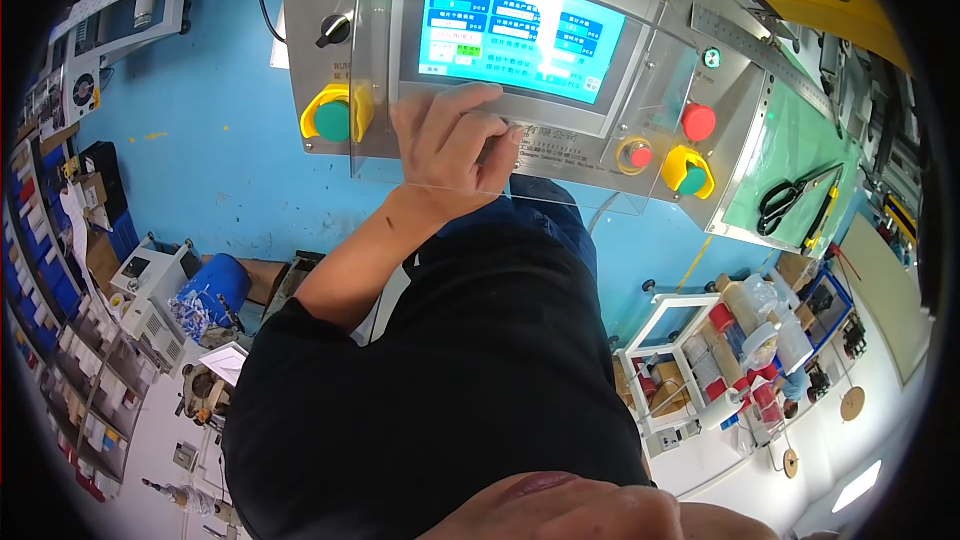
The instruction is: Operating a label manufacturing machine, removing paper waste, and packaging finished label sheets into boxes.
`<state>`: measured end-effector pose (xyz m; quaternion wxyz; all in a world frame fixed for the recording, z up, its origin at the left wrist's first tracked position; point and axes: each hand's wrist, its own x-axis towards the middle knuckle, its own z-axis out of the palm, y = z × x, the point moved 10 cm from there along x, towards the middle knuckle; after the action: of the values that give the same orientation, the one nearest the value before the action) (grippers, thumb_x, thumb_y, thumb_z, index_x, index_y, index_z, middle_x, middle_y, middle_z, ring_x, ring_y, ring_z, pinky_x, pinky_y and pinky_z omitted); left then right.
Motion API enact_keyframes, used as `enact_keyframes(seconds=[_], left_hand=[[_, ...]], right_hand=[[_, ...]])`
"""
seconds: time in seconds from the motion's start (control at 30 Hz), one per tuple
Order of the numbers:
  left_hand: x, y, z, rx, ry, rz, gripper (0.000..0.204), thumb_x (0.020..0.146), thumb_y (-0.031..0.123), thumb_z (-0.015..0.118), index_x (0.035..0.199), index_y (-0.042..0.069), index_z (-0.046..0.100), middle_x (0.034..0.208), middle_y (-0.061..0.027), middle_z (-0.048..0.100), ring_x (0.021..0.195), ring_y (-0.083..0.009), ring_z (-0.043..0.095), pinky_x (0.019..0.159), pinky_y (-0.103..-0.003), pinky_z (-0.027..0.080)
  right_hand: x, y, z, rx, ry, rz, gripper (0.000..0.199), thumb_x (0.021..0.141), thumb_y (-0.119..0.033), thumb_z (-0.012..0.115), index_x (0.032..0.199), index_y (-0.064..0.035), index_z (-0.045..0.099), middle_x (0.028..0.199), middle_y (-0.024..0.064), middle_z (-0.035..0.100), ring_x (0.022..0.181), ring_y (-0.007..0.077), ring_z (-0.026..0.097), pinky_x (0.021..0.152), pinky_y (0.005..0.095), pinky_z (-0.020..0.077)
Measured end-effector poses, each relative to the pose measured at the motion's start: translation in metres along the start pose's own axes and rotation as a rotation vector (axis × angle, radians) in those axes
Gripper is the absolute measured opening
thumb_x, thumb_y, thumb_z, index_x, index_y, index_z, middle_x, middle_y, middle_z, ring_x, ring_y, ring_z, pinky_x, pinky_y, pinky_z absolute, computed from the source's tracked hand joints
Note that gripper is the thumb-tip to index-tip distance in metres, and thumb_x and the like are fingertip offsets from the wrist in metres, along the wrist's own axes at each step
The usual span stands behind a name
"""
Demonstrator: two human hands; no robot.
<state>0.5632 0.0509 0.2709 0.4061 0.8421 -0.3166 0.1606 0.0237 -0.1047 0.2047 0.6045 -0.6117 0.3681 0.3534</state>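
My left hand [455, 145] is in front of a control panel, below its lit touchscreen [515, 38]. Its fingers are partly bent and apart, with nothing in them. One fingertip reaches the lower edge of the screen; whether it touches cannot be told. A clear plastic cover [630, 105] stands over the screen area, its lower edge crossing near my wrist. Left of the hand sits a green push button [332, 121] in a yellow guard. My right hand is out of sight.
The panel also carries a black rotary switch [333, 30], a red button [698, 121] and another green button [691, 178] in a yellow guard. Scissors [790, 202] and a yellow cutter [822, 218] lie on a green mat [790, 150] at right. Shelves [60, 340] stand at far left.
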Motion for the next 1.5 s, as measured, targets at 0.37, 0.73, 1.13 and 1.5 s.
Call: enact_keyframes(seconds=[0.37, 0.73, 1.13, 1.5], left_hand=[[-0.002, -0.002, 0.003, 0.006, 0.04, 0.034, 0.018, 0.069, 0.017, 0.074, 0.079, 0.017, 0.058, 0.107, 0.0009, 0.062, 0.083, -0.0191, 0.049, 0.077, -0.034, 0.031], [-0.003, -0.002, 0.004, 0.006, 0.068, 0.043, 0.016, 0.069, 0.017, 0.073, 0.076, 0.016, 0.058, 0.103, 0.001, 0.063, 0.082, -0.0193, 0.048, 0.077, -0.033, 0.032], [-0.003, -0.003, 0.005, 0.01, 0.058, 0.042, 0.017, 0.069, 0.016, 0.073, 0.075, 0.016, 0.058, 0.1, 0.0007, 0.063, 0.085, -0.0201, 0.048, 0.079, -0.033, 0.032], [-0.003, -0.003, 0.002, 0.012, 0.062, 0.03, 0.016, 0.07, 0.018, 0.073, 0.075, 0.016, 0.058, 0.098, 0.0002, 0.064, 0.087, -0.0213, 0.047, 0.08, -0.033, 0.032]], right_hand=[[0.002, 0.011, -0.008, -0.119, -0.016, 0.097, 0.045, 0.084, -0.038, 0.055, 0.103, 0.0014, 0.063, 0.1, 0.0243, 0.063, 0.099, 0.0399, 0.059, 0.083, 0.0416, 0.0466], [0.004, 0.016, -0.018, -0.232, -0.015, 0.178, 0.043, 0.084, -0.037, 0.055, 0.101, 0.0016, 0.063, 0.099, 0.0249, 0.063, 0.098, 0.0406, 0.059, 0.082, 0.0421, 0.0469], [0.003, 0.011, -0.026, -0.342, 0.016, 0.252, 0.042, 0.084, -0.036, 0.055, 0.099, 0.0018, 0.064, 0.097, 0.0256, 0.063, 0.096, 0.0415, 0.06, 0.08, 0.0426, 0.0473], [0.009, -0.006, -0.034, -0.433, -0.036, 0.409, 0.044, 0.083, -0.036, 0.057, 0.107, -0.0003, 0.062, 0.104, 0.0245, 0.063, 0.105, 0.0368, 0.058, 0.085, 0.0401, 0.0458]])
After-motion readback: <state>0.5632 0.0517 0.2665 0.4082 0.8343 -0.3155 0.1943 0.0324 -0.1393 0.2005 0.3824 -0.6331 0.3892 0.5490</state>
